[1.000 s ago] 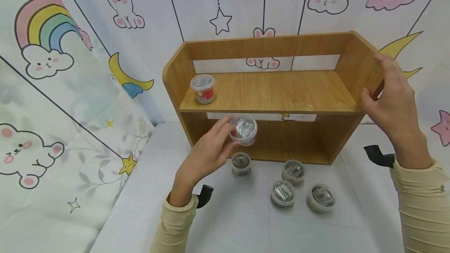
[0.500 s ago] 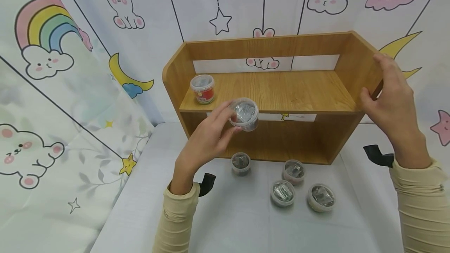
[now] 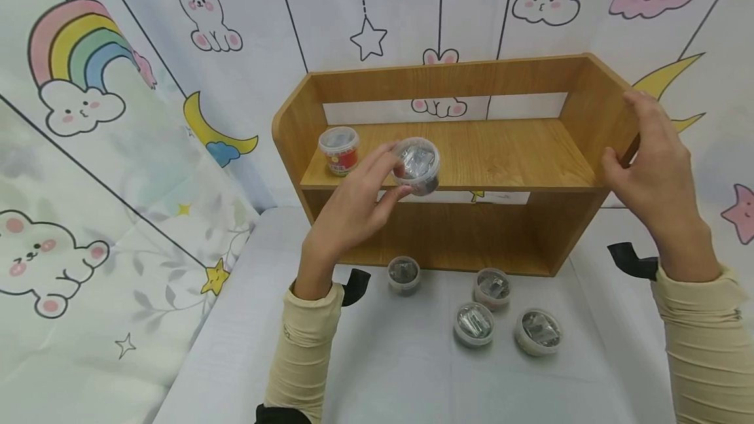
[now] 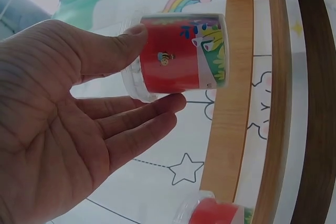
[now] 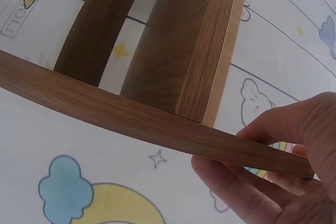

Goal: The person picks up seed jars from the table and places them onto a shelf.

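My left hand (image 3: 356, 211) pinches a clear-lidded plastic tub (image 3: 417, 165) near its lid, in front of the upper board of a two-tier wooden shelf (image 3: 489, 149). In the left wrist view the tub (image 4: 181, 53) shows a red label with a bee, and thumb and fingers grip its lid end. A second tub (image 3: 339, 149) with a red label stands at the left end of the upper board. My right hand (image 3: 660, 182) grips the shelf's right side panel; in the right wrist view thumb and fingers lie on either side of the panel edge (image 5: 157, 135).
Several small tubs stand on the white table in front of the shelf: one tub (image 3: 404, 275) at left, and a group of tubs (image 3: 474, 324) further right. A cartoon-printed curtain (image 3: 247, 5) hangs behind the shelf and along the left side.
My left hand has lifted the tub up and slightly right, from below the upper board's front edge to in front of that board. The right hand keeps its hold on the side panel.
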The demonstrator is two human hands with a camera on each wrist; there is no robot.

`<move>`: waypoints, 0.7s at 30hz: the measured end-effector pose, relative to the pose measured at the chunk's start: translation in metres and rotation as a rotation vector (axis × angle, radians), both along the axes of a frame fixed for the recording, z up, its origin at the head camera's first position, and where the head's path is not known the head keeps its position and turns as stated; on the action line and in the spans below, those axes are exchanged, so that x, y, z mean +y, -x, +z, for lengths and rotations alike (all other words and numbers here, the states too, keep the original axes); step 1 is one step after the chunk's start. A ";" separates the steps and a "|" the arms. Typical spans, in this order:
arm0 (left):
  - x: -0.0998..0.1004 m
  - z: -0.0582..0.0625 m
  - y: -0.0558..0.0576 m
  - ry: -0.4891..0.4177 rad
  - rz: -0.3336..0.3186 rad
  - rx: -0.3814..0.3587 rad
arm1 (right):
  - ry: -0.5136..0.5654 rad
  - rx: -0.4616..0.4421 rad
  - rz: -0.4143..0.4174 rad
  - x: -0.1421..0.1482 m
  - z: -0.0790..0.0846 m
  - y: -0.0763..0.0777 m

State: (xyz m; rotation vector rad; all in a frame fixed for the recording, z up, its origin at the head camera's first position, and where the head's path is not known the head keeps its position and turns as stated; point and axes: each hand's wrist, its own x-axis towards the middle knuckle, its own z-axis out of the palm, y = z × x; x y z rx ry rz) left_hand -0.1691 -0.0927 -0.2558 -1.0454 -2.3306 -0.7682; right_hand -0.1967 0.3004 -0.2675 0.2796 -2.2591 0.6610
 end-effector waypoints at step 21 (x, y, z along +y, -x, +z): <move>0.027 0.032 0.041 0.072 0.040 -0.051 | 0.009 0.002 0.007 0.001 -0.001 0.000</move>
